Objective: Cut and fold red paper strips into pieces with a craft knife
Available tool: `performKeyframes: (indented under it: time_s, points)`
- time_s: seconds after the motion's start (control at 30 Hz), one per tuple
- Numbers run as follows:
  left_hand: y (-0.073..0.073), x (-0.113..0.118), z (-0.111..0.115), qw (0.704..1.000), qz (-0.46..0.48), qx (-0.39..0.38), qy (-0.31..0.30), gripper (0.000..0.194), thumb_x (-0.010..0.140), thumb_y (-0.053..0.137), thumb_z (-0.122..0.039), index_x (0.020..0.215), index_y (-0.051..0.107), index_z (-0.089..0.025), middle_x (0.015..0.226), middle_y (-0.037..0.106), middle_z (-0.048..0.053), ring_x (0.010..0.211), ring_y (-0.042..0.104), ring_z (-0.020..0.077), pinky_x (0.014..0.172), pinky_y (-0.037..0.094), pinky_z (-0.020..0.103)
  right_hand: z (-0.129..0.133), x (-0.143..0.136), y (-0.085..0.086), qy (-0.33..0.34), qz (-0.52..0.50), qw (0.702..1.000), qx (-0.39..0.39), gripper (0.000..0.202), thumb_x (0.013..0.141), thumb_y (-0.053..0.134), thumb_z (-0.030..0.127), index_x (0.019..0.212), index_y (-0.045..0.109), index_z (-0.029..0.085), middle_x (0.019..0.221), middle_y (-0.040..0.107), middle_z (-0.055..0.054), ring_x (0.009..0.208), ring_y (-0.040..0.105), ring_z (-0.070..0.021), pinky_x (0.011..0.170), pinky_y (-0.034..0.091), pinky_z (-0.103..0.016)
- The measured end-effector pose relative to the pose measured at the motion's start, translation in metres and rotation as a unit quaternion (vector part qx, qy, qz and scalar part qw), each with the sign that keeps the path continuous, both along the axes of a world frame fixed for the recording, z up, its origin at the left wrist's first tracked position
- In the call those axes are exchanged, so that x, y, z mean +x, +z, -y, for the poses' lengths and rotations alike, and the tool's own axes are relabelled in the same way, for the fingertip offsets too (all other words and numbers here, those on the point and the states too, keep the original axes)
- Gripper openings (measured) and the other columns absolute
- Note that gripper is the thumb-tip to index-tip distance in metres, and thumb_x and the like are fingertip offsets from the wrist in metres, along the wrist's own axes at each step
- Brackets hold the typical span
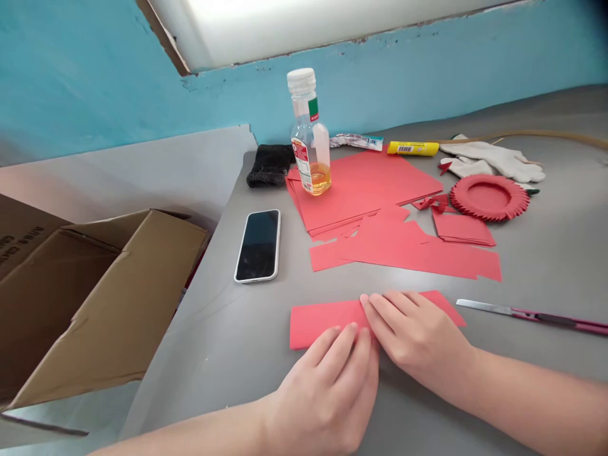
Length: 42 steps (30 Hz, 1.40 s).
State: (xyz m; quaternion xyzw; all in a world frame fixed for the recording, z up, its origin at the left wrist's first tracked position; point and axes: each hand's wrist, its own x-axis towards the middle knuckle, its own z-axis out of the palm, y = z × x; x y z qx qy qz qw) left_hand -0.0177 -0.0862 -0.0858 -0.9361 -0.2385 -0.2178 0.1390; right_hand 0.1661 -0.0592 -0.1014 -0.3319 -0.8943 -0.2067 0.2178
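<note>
A long red paper strip (323, 318) lies on the grey table close in front of me. My left hand (332, 386) is closed at its near edge, fingertips pressed together on the paper. My right hand (418, 335) rests on the strip right of centre, its fingers held together against the paper and its fingertips near the far edge. The hands almost touch each other and cover the strip's middle; its right end shows beyond my right hand. A utility knife (536, 315) with its blade out lies to the right.
Red sheets (365, 183) and cut pieces (403, 247) lie farther back, with a bottle (308, 139) standing on them. A phone (259, 246) is at left, a cardboard box (109, 304) beside the table. Behind at right are a round red paper piece (489, 196), glue stick (413, 149) and gloves (498, 160).
</note>
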Motion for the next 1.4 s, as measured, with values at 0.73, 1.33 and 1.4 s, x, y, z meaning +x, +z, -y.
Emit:
performKeyframes:
  time_s: [0.73,1.33,1.4]
  points:
    - [-0.011,0.011,0.016,0.994,-0.082,-0.053,0.050,0.032,0.083,0.038,-0.011,0.107,0.059,-0.012,0.101,0.067,0.009,0.088,0.063,0.0203,0.075,0.049,0.031,0.004,-0.003,0.003,0.017,0.008,1.000,-0.016,0.026,0.074,0.053,-0.001,0.099,0.063,-0.003,0.076,0.063,-0.011,0.074,0.057,-0.0235,0.056,0.046,-0.036]
    - [-0.015,0.013,0.018,0.994,-0.076,-0.056,0.053,0.030,0.087,0.040,-0.021,0.110,0.057,-0.010,0.104,0.064,0.013,0.092,0.060,0.0243,0.078,0.045,0.034,0.005,-0.003,-0.002,0.021,0.007,1.000,-0.021,0.024,0.073,0.051,-0.001,0.092,0.065,0.001,0.088,0.062,-0.015,0.086,0.055,-0.0266,0.068,0.046,-0.038]
    - [-0.017,0.012,0.019,0.993,-0.077,-0.062,0.057,0.032,0.088,0.039,-0.024,0.111,0.056,-0.010,0.106,0.063,0.013,0.095,0.060,0.0249,0.082,0.045,0.035,0.005,-0.003,-0.002,0.019,0.003,1.000,-0.025,0.024,0.073,0.051,-0.002,0.093,0.065,-0.001,0.091,0.062,-0.016,0.088,0.055,-0.0281,0.069,0.046,-0.038]
